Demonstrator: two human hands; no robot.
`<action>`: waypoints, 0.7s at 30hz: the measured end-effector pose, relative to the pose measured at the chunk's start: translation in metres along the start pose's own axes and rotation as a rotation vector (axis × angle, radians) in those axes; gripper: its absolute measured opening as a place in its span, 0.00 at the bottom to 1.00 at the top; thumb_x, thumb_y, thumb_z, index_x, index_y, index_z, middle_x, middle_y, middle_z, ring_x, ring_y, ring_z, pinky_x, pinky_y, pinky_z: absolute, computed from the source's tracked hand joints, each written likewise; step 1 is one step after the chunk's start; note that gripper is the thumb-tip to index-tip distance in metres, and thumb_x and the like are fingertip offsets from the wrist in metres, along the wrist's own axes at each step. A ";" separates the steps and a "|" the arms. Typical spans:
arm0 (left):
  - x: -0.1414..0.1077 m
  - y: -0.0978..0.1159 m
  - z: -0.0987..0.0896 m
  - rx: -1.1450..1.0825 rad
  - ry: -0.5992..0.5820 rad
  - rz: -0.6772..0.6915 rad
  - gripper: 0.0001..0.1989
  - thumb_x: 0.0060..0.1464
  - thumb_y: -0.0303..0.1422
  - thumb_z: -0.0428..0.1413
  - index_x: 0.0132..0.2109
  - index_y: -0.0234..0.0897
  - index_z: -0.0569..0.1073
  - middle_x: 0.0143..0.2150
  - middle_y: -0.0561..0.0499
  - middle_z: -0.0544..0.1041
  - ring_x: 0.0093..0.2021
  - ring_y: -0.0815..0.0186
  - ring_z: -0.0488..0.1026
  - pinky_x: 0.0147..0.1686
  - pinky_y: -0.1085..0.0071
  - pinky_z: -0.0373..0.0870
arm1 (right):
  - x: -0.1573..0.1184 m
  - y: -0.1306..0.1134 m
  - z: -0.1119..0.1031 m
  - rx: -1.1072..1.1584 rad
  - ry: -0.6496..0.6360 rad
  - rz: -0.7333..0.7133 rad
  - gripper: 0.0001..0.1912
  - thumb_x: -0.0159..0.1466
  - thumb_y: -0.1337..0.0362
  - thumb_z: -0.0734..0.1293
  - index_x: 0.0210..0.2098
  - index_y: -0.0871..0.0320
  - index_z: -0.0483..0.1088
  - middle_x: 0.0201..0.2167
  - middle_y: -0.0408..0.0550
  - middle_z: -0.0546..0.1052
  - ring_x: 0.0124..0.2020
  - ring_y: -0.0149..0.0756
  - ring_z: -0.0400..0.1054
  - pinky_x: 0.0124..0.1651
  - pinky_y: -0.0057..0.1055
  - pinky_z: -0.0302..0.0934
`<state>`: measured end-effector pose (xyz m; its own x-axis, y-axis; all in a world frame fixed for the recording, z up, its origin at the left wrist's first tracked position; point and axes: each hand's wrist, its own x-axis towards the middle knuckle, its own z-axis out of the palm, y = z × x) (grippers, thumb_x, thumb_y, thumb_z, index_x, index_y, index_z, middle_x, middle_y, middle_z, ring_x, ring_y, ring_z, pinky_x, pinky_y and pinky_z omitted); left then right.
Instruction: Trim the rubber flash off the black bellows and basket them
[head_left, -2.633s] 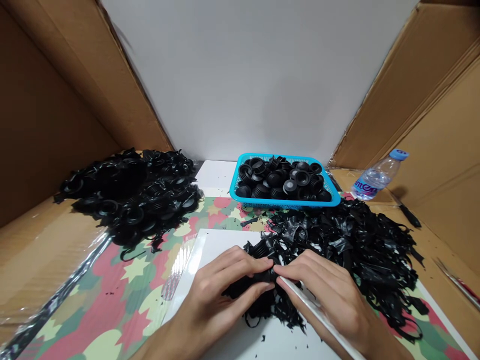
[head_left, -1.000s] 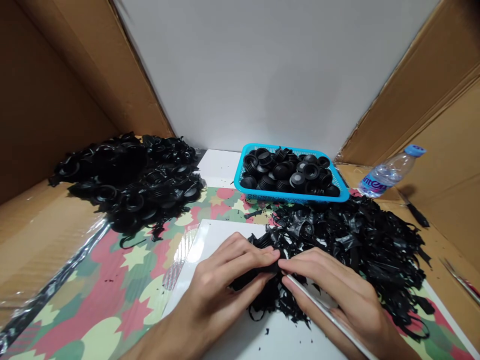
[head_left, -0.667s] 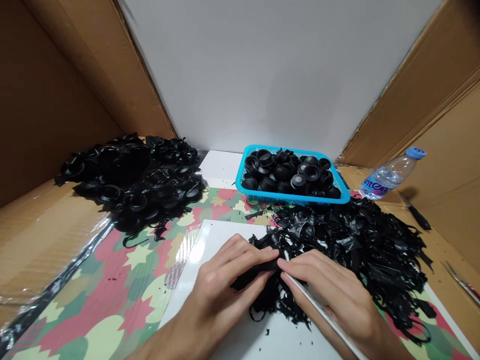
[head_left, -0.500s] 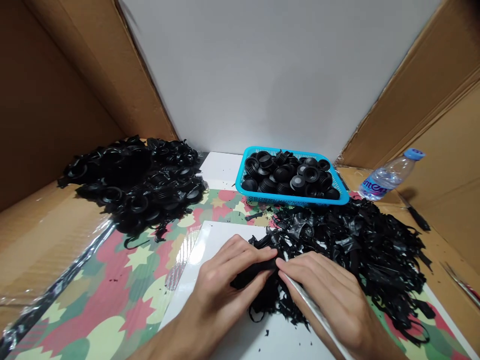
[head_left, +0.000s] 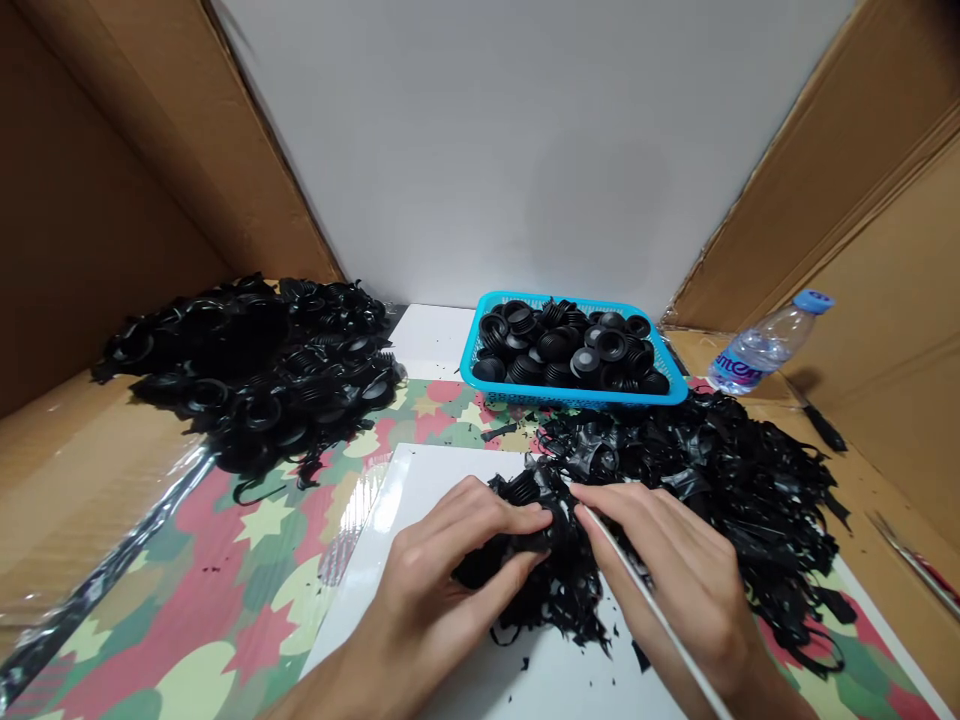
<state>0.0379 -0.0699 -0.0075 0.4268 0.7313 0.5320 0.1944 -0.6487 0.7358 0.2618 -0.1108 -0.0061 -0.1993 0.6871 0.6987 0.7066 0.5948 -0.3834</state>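
Note:
Fingers and thumb of my left hand (head_left: pixel 450 560) are wrapped round a black rubber part (head_left: pixel 480 562), mostly hidden under the palm, above a white board (head_left: pixel 375 545). Just to its right, my right hand (head_left: pixel 671 570) is closed on a thin, pale, stick-like tool (head_left: pixel 660 615) that slants down toward the bottom edge. The tool's tip is hidden near the fingertips. Black scraps (head_left: pixel 574 595) lie on the board below and between the hands.
A blue basket (head_left: pixel 574 397) full of black ribbed parts stands behind the hands. Black parts are heaped (head_left: pixel 255 370) at left, black trimmings (head_left: pixel 720 480) at right. A water bottle (head_left: pixel 765 345), a black-handled tool (head_left: pixel 825 425) and metal tweezers (head_left: pixel 915 562) lie at far right.
My right hand has moved slightly right, away from my left hand, and the tool has turned with it. The whole view has shifted a little. My left hand still holds the black part.

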 end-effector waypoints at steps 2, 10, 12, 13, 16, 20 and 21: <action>0.001 0.000 0.000 0.000 0.006 -0.021 0.17 0.64 0.18 0.68 0.55 0.40 0.84 0.41 0.51 0.87 0.39 0.64 0.81 0.39 0.73 0.80 | 0.001 0.002 -0.007 0.154 -0.060 0.082 0.12 0.77 0.74 0.68 0.57 0.58 0.75 0.44 0.50 0.85 0.43 0.38 0.82 0.49 0.33 0.74; 0.003 0.002 0.001 -0.027 -0.004 -0.018 0.17 0.64 0.20 0.68 0.55 0.42 0.85 0.43 0.49 0.89 0.36 0.64 0.81 0.35 0.72 0.80 | -0.001 0.004 -0.013 0.414 -0.116 0.110 0.08 0.74 0.73 0.71 0.49 0.55 0.77 0.40 0.47 0.83 0.41 0.37 0.80 0.46 0.31 0.75; 0.003 0.002 0.001 -0.027 -0.001 -0.013 0.16 0.64 0.21 0.69 0.55 0.42 0.85 0.42 0.50 0.89 0.36 0.64 0.81 0.36 0.72 0.80 | -0.002 0.004 -0.012 0.434 -0.121 0.132 0.08 0.73 0.73 0.72 0.47 0.55 0.77 0.40 0.46 0.83 0.41 0.37 0.80 0.46 0.31 0.75; 0.003 0.002 0.001 -0.026 -0.002 -0.013 0.16 0.64 0.21 0.69 0.55 0.42 0.85 0.41 0.50 0.89 0.35 0.64 0.81 0.36 0.72 0.80 | -0.002 0.004 -0.012 0.440 -0.124 0.135 0.08 0.73 0.73 0.72 0.47 0.55 0.77 0.40 0.46 0.83 0.41 0.37 0.80 0.46 0.30 0.75; 0.004 0.001 0.000 -0.021 -0.003 -0.017 0.17 0.64 0.20 0.69 0.56 0.41 0.85 0.42 0.50 0.88 0.37 0.65 0.82 0.37 0.73 0.80 | 0.000 0.002 -0.014 0.437 -0.139 0.132 0.08 0.73 0.74 0.71 0.48 0.55 0.76 0.41 0.47 0.83 0.43 0.36 0.81 0.49 0.30 0.75; 0.003 0.002 0.000 0.000 0.006 -0.001 0.17 0.64 0.19 0.69 0.56 0.41 0.85 0.41 0.51 0.87 0.38 0.64 0.83 0.38 0.73 0.81 | 0.005 0.001 -0.017 0.402 -0.136 0.109 0.09 0.73 0.75 0.72 0.49 0.55 0.75 0.41 0.47 0.84 0.43 0.36 0.81 0.49 0.29 0.76; 0.003 0.002 0.000 0.003 0.008 0.004 0.18 0.64 0.19 0.68 0.56 0.41 0.84 0.41 0.51 0.87 0.38 0.65 0.83 0.38 0.73 0.81 | 0.005 0.001 -0.017 0.395 -0.138 0.106 0.10 0.74 0.75 0.71 0.49 0.55 0.75 0.41 0.47 0.84 0.43 0.37 0.81 0.49 0.30 0.76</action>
<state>0.0393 -0.0689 -0.0043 0.4208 0.7306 0.5377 0.1955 -0.6519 0.7327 0.2730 -0.1140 0.0075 -0.2474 0.7863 0.5662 0.4188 0.6137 -0.6693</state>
